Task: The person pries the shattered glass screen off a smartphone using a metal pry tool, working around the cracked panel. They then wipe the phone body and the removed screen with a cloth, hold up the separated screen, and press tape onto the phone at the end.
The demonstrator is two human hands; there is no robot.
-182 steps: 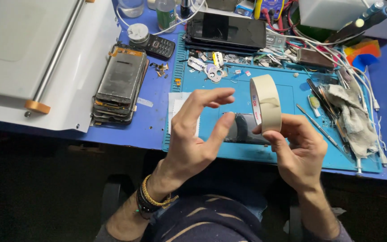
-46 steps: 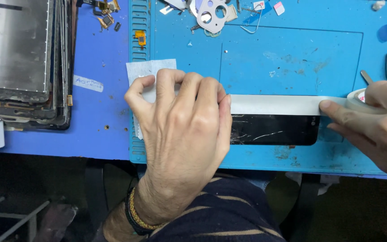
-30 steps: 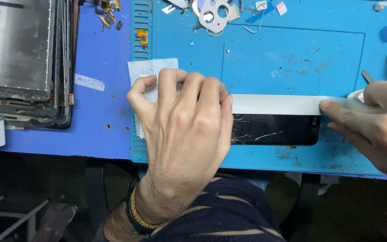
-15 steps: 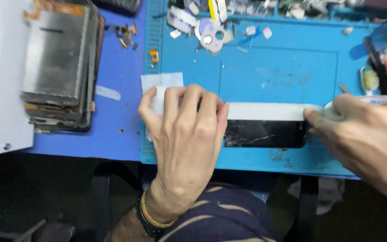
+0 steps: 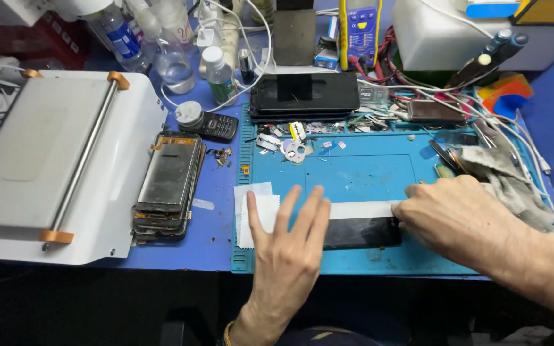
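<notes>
Left hand lifted and opened, view pulled back over the whole bench.

The left hand (image 5: 288, 247), pressed flat with closed fingers on the tape strip (image 5: 363, 209) half a second ago, now has fingers spread and sits lower centre, off most of the strip. More of the dark phone screen (image 5: 361, 232) shows beneath. The right hand (image 5: 458, 221) has slid inward along the strip's right end; the tape roll it held is no longer visible. The white machine (image 5: 46, 160), the bottles (image 5: 161, 45) and the multimeter (image 5: 359, 29) have entered the frame.

One head-worn camera looks steeply down, fairly close, probably from a seated position, onto the workbench (image 5: 213, 224).
</notes>
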